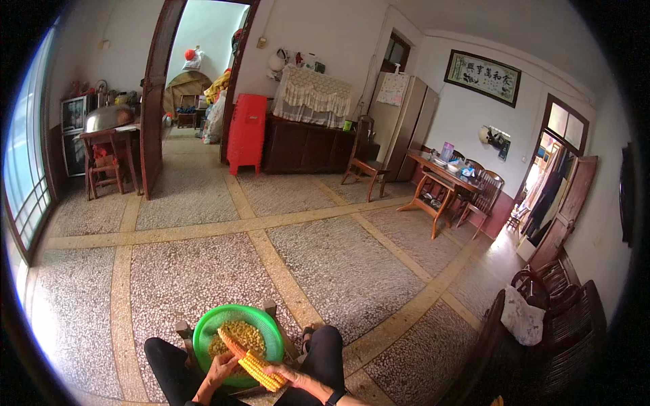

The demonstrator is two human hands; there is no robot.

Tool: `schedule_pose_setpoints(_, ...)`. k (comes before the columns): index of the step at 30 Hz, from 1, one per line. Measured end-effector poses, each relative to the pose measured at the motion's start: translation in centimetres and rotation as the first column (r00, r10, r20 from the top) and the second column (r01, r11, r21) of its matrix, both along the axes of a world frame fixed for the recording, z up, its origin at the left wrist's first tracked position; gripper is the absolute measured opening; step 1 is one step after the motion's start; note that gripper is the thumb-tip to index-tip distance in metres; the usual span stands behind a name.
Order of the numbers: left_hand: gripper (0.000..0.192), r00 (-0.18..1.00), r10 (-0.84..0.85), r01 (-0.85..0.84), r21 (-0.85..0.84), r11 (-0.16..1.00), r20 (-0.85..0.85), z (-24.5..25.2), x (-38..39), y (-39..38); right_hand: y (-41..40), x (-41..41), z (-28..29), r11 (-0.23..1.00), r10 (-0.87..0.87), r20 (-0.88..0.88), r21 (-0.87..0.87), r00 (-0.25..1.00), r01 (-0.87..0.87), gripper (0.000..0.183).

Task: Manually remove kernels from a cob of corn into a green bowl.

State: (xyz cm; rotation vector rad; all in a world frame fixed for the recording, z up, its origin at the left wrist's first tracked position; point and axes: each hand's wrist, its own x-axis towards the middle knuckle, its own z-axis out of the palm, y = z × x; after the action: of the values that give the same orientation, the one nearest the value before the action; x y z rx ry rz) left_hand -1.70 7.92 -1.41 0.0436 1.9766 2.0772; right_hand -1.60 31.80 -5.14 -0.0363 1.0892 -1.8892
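My right hand grips a yellow corn cob with kernels on it, near its lower right end. In my left hand is a largely bare, orange-brown cob, its far end pointing up and left. The two cobs meet or overlap between my hands. Both are held over the near part of a green plastic basket, which holds loose yellow corn kernels. The basket rests between my knees on a wooden support, mostly hidden beneath it.
A dark wooden bench with a pale plastic bag stands at the right. Farther off are a wooden dining table with chairs, a stack of red plastic stools and a dark cabinet. Terrazzo floor lies ahead.
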Motion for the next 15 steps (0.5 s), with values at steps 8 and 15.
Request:
schedule_pose_setpoints(8,0.024,1.000,0.005,-0.006,0.011,1.000,0.030,-0.8,-0.1,-0.3,1.3,1.5,0.9,0.999,0.003,-0.014,0.033,1.000,-0.003,0.052)
schedule_pose_setpoints(15,0.023,1.000,0.006,-0.006,-0.006,1.000,0.026,-0.7,-0.3,-0.2,1.5,2.0,1.3,0.999,0.007,-0.021,0.035,1.000,-0.006,0.053)
